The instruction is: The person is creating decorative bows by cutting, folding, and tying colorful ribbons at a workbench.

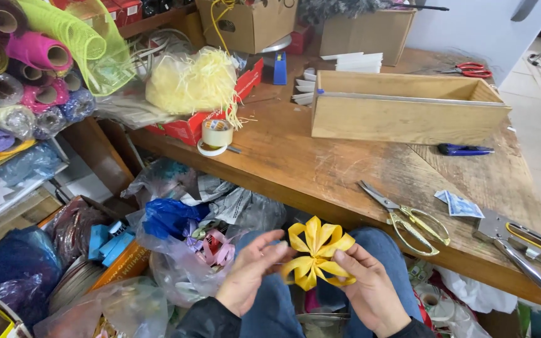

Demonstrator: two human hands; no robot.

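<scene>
Both hands, left hand [250,270] and right hand [363,285], pinch the yellow ribbon bow [316,252] by its outer loops with fingertips closed on it; it looks light, springy and easily crushed, safest held near its bound centre.

yellow ribbon bow [316,252], gold-handled scissors [408,219], red box [198,122]

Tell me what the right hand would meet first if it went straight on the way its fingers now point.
The right hand points up and to the left, and its fingertips already rest on the yellow ribbon bow. Pushing on, it would press into the bow, then probably meet the left hand on the other side; depth is unclear.
</scene>
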